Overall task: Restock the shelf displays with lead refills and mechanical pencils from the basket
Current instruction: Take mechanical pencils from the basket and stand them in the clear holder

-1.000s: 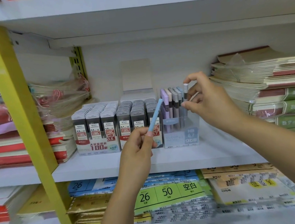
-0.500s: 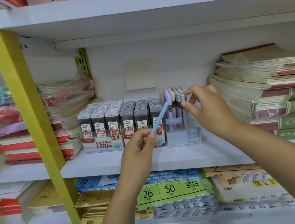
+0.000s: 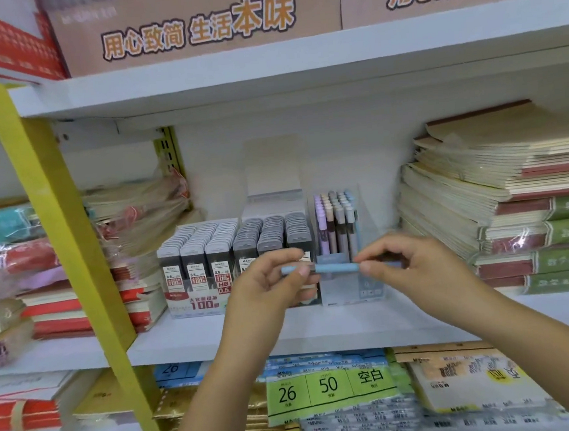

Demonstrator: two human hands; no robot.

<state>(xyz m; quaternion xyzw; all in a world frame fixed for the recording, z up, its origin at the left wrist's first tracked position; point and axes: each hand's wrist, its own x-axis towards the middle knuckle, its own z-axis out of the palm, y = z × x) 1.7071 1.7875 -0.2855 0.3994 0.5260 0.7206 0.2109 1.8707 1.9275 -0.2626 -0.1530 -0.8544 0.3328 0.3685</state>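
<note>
A light blue mechanical pencil lies level in front of the shelf, held at both ends. My left hand pinches its left end and my right hand pinches its right end. Behind them on the middle shelf stands a clear pencil display box with several pastel pencils upright in it. To its left are two display boxes of lead refill cases, one labelled 0.5 and a darker one partly hidden by my left hand. No basket is in view.
Stacks of notebooks fill the shelf's right side, and wrapped booklets its left. A yellow upright slants across the left. Cardboard boxes sit on the upper shelf. Packs of paper goods lie on the lower shelf.
My right hand left the pencils in the display box and came down to take the right end of the blue pencil. The pencil went from slanted to level. The view tilted upward.
</note>
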